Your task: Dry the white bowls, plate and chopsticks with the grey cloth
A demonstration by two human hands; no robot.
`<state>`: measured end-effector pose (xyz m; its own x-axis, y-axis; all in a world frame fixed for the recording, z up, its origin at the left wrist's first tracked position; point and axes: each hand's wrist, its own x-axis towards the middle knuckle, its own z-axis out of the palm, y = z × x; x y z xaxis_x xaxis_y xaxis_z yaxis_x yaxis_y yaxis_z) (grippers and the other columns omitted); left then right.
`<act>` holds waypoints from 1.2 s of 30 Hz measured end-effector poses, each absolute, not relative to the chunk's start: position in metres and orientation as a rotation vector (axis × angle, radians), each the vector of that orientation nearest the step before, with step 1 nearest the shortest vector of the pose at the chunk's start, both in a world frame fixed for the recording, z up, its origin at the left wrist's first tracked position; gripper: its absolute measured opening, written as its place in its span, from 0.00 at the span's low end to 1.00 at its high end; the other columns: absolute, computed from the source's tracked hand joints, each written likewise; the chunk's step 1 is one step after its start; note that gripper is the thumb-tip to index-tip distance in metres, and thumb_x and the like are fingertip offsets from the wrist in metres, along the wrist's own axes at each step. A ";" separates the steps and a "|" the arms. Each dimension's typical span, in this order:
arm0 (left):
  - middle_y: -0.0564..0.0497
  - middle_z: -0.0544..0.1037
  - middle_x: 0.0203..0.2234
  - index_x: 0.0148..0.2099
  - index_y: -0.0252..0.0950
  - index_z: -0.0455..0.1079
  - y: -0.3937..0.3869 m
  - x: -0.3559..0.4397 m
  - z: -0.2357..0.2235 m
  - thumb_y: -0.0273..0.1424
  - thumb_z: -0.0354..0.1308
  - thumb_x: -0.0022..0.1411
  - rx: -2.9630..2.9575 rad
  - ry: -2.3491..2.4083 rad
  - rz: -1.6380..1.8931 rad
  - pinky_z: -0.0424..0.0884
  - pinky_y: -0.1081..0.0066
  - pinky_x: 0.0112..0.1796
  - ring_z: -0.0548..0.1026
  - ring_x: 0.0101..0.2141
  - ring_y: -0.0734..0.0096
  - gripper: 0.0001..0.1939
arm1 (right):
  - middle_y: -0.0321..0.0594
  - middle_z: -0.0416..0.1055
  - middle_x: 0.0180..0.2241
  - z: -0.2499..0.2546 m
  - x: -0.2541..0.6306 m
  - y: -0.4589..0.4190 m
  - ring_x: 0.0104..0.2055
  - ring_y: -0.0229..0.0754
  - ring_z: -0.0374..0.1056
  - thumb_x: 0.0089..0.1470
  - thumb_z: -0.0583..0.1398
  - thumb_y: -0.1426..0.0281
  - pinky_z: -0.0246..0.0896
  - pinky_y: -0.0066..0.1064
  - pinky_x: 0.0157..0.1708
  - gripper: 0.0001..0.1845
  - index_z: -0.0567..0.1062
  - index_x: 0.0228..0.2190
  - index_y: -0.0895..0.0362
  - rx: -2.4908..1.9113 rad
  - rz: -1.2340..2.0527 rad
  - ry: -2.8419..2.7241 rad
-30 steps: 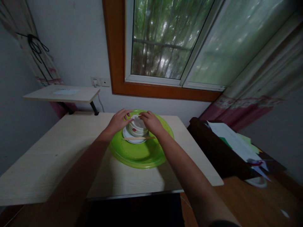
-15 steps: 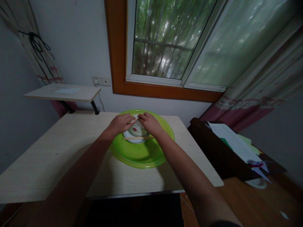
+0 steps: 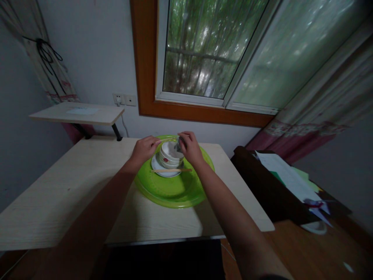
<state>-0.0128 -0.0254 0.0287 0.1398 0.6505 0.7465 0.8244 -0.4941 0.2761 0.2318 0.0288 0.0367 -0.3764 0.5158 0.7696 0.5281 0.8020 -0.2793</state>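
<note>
My left hand (image 3: 143, 150) is closed on the end of a pair of thin chopsticks (image 3: 166, 139), which stretch sideways towards my other hand. My right hand (image 3: 190, 149) curls around a small grey-green object (image 3: 178, 144) over the bowls' right rim; its kind is unclear. Between the hands stand stacked white bowls (image 3: 170, 160) with a red mark on the side. They rest on a white plate (image 3: 157, 168). Another pair of chopsticks (image 3: 166, 170) lies across the plate's near side. Everything is on a round green tray (image 3: 166, 196).
The pale wooden table (image 3: 87, 194) carries the tray, with a small raised shelf (image 3: 105, 113) at its back left. A window (image 3: 201, 70) is behind. Dark furniture with papers (image 3: 287, 171) stands to the right.
My hands have moved apart and slightly up, uncovering the stacked bowls. The chopsticks have come up with my left hand, and the grey-green object now shows in my right.
</note>
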 end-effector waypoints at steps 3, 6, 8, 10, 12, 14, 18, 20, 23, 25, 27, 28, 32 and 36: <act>0.45 0.84 0.36 0.42 0.36 0.81 -0.027 -0.013 0.032 0.38 0.53 0.70 -2.221 -1.473 -1.308 0.74 0.69 0.40 0.80 0.37 0.66 0.16 | 0.48 0.67 0.47 0.037 0.239 0.034 0.51 0.47 0.67 0.64 0.55 0.68 0.67 0.44 0.55 0.15 0.74 0.50 0.55 -0.833 0.015 -1.838; 0.46 0.84 0.35 0.42 0.36 0.81 -0.028 -0.014 0.032 0.38 0.53 0.70 -2.243 -1.434 -1.338 0.74 0.69 0.40 0.80 0.36 0.67 0.16 | 0.48 0.66 0.46 0.034 0.246 0.040 0.46 0.46 0.68 0.63 0.55 0.67 0.70 0.41 0.48 0.14 0.74 0.47 0.56 -0.951 0.119 -1.702; 0.46 0.84 0.35 0.42 0.37 0.81 -0.029 -0.014 0.031 0.38 0.54 0.70 -2.261 -1.389 -1.361 0.74 0.69 0.40 0.80 0.36 0.67 0.16 | 0.48 0.65 0.47 0.031 0.249 0.044 0.42 0.44 0.68 0.63 0.55 0.66 0.71 0.39 0.44 0.13 0.73 0.46 0.56 -1.010 0.210 -1.630; 0.47 0.84 0.35 0.42 0.37 0.81 -0.029 -0.014 0.030 0.39 0.54 0.70 -2.289 -1.339 -1.376 0.75 0.69 0.40 0.81 0.36 0.67 0.16 | 0.47 0.64 0.48 0.028 0.250 0.047 0.42 0.43 0.69 0.62 0.55 0.64 0.71 0.38 0.44 0.13 0.72 0.45 0.55 -1.010 0.277 -1.580; 0.47 0.85 0.36 0.42 0.38 0.81 -0.028 -0.015 0.028 0.39 0.54 0.70 -2.318 -1.304 -1.387 0.75 0.68 0.41 0.81 0.36 0.68 0.16 | 0.46 0.64 0.48 0.025 0.249 0.049 0.42 0.42 0.69 0.62 0.56 0.62 0.71 0.37 0.43 0.13 0.70 0.46 0.54 -0.971 0.334 -1.561; 0.47 0.85 0.36 0.42 0.39 0.81 -0.028 -0.015 0.027 0.40 0.55 0.70 -2.344 -1.280 -1.394 0.75 0.68 0.41 0.82 0.37 0.68 0.15 | 0.45 0.64 0.49 0.022 0.246 0.050 0.42 0.41 0.69 0.62 0.57 0.61 0.71 0.35 0.39 0.15 0.67 0.48 0.53 -0.942 0.378 -1.589; 0.46 0.85 0.37 0.42 0.39 0.81 -0.028 -0.016 0.028 0.41 0.55 0.70 -2.387 -1.279 -1.381 0.75 0.67 0.41 0.82 0.37 0.66 0.16 | 0.45 0.64 0.46 0.021 0.241 0.047 0.46 0.44 0.67 0.62 0.58 0.63 0.70 0.38 0.44 0.09 0.71 0.41 0.54 -0.911 0.273 -1.820; 0.46 0.85 0.37 0.41 0.39 0.81 -0.029 -0.015 0.029 0.41 0.55 0.69 -2.398 -1.294 -1.382 0.75 0.67 0.41 0.82 0.37 0.66 0.16 | 0.46 0.65 0.44 0.025 0.240 0.043 0.48 0.47 0.65 0.63 0.59 0.64 0.67 0.43 0.52 0.08 0.75 0.38 0.55 -0.910 0.123 -1.939; 0.47 0.85 0.36 0.41 0.39 0.82 -0.031 -0.015 0.031 0.40 0.56 0.69 -2.367 -1.341 -1.403 0.76 0.67 0.41 0.82 0.36 0.66 0.16 | 0.48 0.68 0.47 0.033 0.241 0.035 0.52 0.52 0.62 0.65 0.59 0.63 0.61 0.48 0.56 0.12 0.80 0.40 0.55 -0.940 -0.091 -2.053; 0.47 0.85 0.36 0.41 0.39 0.82 -0.031 -0.015 0.032 0.39 0.56 0.69 -2.330 -1.369 -1.427 0.76 0.68 0.41 0.82 0.36 0.66 0.15 | 0.49 0.69 0.49 0.039 0.242 0.029 0.53 0.53 0.61 0.64 0.60 0.59 0.59 0.48 0.57 0.16 0.80 0.45 0.54 -0.938 -0.154 -2.125; 0.47 0.85 0.36 0.41 0.38 0.82 -0.031 -0.015 0.032 0.38 0.57 0.68 -2.305 -1.378 -1.447 0.76 0.68 0.40 0.82 0.36 0.66 0.14 | 0.49 0.70 0.51 0.042 0.241 0.023 0.54 0.54 0.60 0.61 0.62 0.55 0.59 0.48 0.57 0.22 0.78 0.51 0.54 -0.911 -0.163 -2.204; 0.47 0.85 0.36 0.41 0.39 0.82 -0.031 -0.015 0.033 0.37 0.57 0.68 -2.297 -1.382 -1.453 0.76 0.68 0.40 0.82 0.36 0.66 0.14 | 0.49 0.70 0.52 0.043 0.241 0.022 0.54 0.55 0.60 0.59 0.64 0.53 0.59 0.48 0.57 0.26 0.76 0.54 0.54 -0.896 -0.160 -2.240; 0.47 0.85 0.36 0.41 0.38 0.82 -0.032 -0.015 0.033 0.37 0.57 0.68 -2.288 -1.398 -1.458 0.76 0.69 0.40 0.82 0.35 0.66 0.13 | 0.49 0.73 0.52 0.041 0.241 0.026 0.54 0.55 0.62 0.56 0.67 0.58 0.61 0.46 0.56 0.28 0.75 0.55 0.55 -0.902 -0.155 -2.295; 0.47 0.85 0.36 0.40 0.39 0.82 -0.032 -0.014 0.033 0.37 0.57 0.68 -2.315 -1.382 -1.454 0.76 0.68 0.40 0.82 0.36 0.66 0.13 | 0.46 0.78 0.47 0.037 0.243 0.036 0.51 0.51 0.67 0.63 0.61 0.67 0.62 0.44 0.55 0.11 0.80 0.45 0.54 -0.896 -0.117 -2.230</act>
